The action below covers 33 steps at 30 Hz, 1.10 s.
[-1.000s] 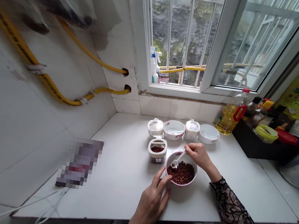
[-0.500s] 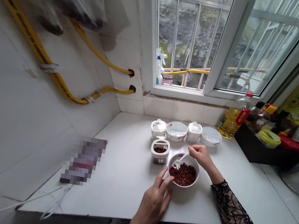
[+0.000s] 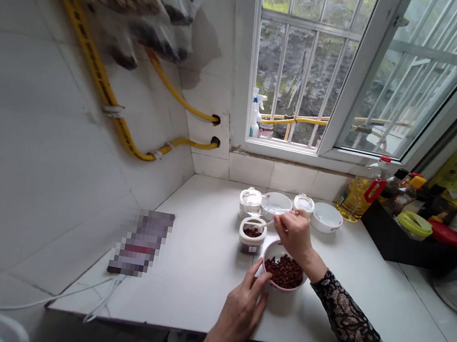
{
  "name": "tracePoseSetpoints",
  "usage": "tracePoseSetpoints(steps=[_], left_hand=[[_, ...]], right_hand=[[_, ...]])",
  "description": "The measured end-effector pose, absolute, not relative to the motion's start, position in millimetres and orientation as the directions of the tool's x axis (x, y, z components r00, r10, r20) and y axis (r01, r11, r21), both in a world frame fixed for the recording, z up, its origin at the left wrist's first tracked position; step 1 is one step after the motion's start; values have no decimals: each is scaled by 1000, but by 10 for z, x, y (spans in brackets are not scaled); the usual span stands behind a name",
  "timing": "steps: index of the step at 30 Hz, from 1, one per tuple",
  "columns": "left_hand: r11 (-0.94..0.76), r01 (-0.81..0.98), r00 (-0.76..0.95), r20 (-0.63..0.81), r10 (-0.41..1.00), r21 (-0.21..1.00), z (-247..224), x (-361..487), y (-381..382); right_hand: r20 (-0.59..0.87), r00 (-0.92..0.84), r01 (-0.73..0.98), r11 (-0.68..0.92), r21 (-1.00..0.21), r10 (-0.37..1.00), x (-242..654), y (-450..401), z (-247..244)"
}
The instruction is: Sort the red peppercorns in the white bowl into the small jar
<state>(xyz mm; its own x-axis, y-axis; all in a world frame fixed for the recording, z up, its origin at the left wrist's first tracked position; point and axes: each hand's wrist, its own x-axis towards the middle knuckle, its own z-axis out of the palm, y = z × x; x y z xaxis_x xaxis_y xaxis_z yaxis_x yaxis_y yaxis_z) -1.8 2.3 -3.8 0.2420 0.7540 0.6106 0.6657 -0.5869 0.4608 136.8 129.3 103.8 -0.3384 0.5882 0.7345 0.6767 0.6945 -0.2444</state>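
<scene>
My left hand (image 3: 243,309) grips the near-left side of a white bowl with a pink rim (image 3: 285,289), its fingers along the wall and thumb at the edge. Dark red peppercorn-like grains (image 3: 285,272) lie in the bowl. Above and past the bowl, my right hand (image 3: 296,237) pinches the handle of a small white spoon (image 3: 264,223). The spoon's head is over the mouth of an open seasoning jar (image 3: 250,248) that also contains dark red grains. What the spoon carries is too small to tell. The jar's clear lid (image 3: 256,204) is raised behind it.
Two white bowls (image 3: 328,218) and two white jars (image 3: 247,213) stand behind. An oil bottle (image 3: 359,197) and a black box of condiments (image 3: 389,237) are at the right. A blurred-out flat object (image 3: 142,244) with a white cable lies at the left. Bags (image 3: 142,8) hang above.
My right hand has lifted the spoon from the grains in the bowl and moved it left, over the jar. My left hand stays on the bowl. The view has shifted slightly.
</scene>
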Motion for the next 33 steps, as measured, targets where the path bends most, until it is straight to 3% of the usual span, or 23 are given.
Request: tracePoseSetpoints(steps=[3,9,15,18,23,29,33], left_hand=[[-581,667,239,604,760,467,-44,-14,25],[-580,662,237,602,762,475,-29,-18,26],[-573,656,237,587,774,490,21,-39,8],[-568,658,239,578,780,495,38,-42,1],[-557,659,228,571,789,506,65,-36,0],[-552,659,216,574,790,511,91,-31,5],[-548,659,218,567,795,515,87,-43,1]], right_hand=[[729,-454,660,743,-112,513,1389,1254,1070],[732,-280,710,647,-277,621,1839,1194,1056],[629,-430,759,637,-136,648,2064,1109,869],[582,-463,757,640,-133,669,1999,1118,779],[470,-433,694,618,-370,769,1901,1163,676],[291,-245,587,380,-715,925,2000,1180,683],[176,-187,474,246,-845,966,2049,1189,682]])
